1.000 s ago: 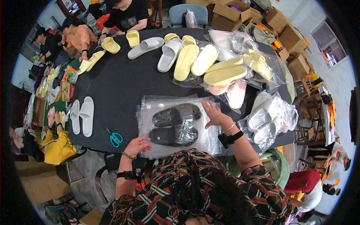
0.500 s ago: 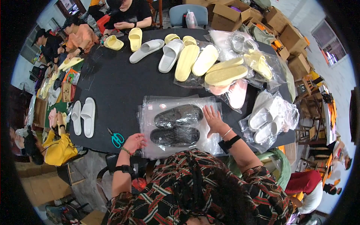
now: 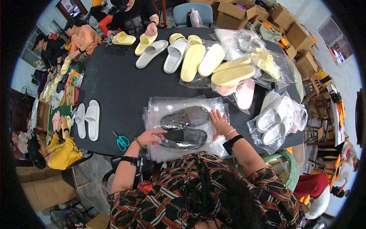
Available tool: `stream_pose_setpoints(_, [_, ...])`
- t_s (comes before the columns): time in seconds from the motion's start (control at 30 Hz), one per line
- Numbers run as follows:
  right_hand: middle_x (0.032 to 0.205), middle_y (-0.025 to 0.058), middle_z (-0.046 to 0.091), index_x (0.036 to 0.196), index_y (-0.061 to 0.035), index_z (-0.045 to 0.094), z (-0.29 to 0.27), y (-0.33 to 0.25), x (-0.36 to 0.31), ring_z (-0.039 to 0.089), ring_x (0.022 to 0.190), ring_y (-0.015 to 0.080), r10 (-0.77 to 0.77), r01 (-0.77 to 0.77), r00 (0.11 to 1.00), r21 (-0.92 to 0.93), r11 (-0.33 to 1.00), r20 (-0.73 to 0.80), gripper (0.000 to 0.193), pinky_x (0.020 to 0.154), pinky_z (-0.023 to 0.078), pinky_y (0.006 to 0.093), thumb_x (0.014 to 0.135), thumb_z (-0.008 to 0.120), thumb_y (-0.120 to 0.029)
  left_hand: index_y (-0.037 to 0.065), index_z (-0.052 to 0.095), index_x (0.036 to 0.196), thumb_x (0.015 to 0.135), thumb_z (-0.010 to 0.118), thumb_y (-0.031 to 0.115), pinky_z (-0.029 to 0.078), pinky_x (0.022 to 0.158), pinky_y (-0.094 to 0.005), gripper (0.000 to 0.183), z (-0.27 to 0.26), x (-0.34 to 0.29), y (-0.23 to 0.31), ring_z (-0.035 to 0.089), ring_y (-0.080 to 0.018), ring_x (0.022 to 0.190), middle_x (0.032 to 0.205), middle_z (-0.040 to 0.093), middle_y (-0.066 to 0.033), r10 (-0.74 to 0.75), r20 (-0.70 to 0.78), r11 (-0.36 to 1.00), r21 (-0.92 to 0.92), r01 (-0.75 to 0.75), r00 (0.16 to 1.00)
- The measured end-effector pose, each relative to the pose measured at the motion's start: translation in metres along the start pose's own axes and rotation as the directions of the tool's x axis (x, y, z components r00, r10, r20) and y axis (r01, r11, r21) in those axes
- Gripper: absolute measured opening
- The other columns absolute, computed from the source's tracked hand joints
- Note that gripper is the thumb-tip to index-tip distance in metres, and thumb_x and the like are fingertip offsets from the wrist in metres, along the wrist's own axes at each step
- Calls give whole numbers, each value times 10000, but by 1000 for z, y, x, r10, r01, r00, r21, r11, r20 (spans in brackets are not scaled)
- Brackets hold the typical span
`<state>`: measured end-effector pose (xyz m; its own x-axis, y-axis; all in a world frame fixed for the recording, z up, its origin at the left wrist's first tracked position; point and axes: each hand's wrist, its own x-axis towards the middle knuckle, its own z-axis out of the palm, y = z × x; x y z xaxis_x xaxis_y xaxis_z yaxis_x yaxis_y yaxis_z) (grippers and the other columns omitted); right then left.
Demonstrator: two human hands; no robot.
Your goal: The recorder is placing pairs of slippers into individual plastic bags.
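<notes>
A pair of black slippers [image 3: 184, 117] lies side by side in a clear plastic bag [image 3: 179, 102], on top of a stack of clear bags at the table's near edge. My left hand [image 3: 151, 137] reaches over the bag's left part, index finger stretched out to the nearer slipper's end, holding nothing. Flat along the bag's right side rests my right hand [image 3: 220, 124], fingers extended and close to the slippers' right ends. Teal-handled scissors [image 3: 122, 142] lie left of my left hand.
White slippers [image 3: 92, 120] stand at the table's left. Bagged white slippers [image 3: 273, 120] lie at right. Yellow slippers [image 3: 193, 63] and grey slippers [image 3: 151, 54] line the far side of the black table [image 3: 118, 84], where a co-worker's hand [image 3: 151, 29] touches a yellow slipper.
My left hand has moved right, from beside the stack onto the bag. My right hand has shifted slightly down. Across the table, a co-worker's hand has come down to a yellow slipper.
</notes>
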<state>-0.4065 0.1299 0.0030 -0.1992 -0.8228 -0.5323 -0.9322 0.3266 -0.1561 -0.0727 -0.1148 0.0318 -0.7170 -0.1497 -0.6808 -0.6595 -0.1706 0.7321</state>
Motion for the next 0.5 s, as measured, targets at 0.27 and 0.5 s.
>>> stream_pose_setpoints(0.27, [1526,194,165,1417,32,254,15,-6,32,237,1384,388,-204,167,974,-297,940,-97,792,1014,355,597,830,597,-373,79,472,1363,862,606,83,503,784,-282,519,-1,-35,1,627,-132,901,1182,613,-56,149,177,989,-22,-148,973])
stream_pose_setpoints(0.5, [1550,210,14,1461,36,7,44,21,22,17,1415,454,-83,83,996,6,997,-42,1454,1054,172,659,440,805,-623,156,564,1287,813,683,212,511,735,-317,492,-14,-40,-36,638,-166,845,1025,654,-68,207,-251,965,211,-155,946])
